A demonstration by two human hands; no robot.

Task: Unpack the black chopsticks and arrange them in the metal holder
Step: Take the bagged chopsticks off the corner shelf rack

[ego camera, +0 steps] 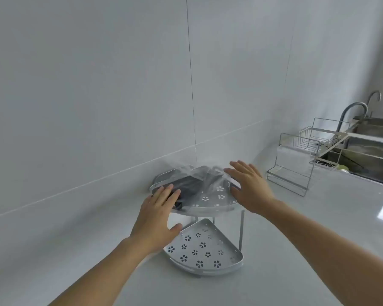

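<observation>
A clear plastic bag (199, 173) holding the black chopsticks (186, 184) lies on the top tier of a two-tier metal corner rack (217, 195) with flower-shaped holes. My left hand (157, 215) hovers over the bag's near left end with fingers straight, fingertips at the black bundle. My right hand (248, 186) is spread flat at the bag's right side, fingers straight, touching or just above the plastic. Neither hand grips anything. The rack's lower tier (206, 250) holds nothing.
The rack stands on a pale grey counter (318, 228) against a white tiled wall. A wire dish rack (301, 160) stands at the right, beside a steel sink (367, 157) with two curved taps (352, 109).
</observation>
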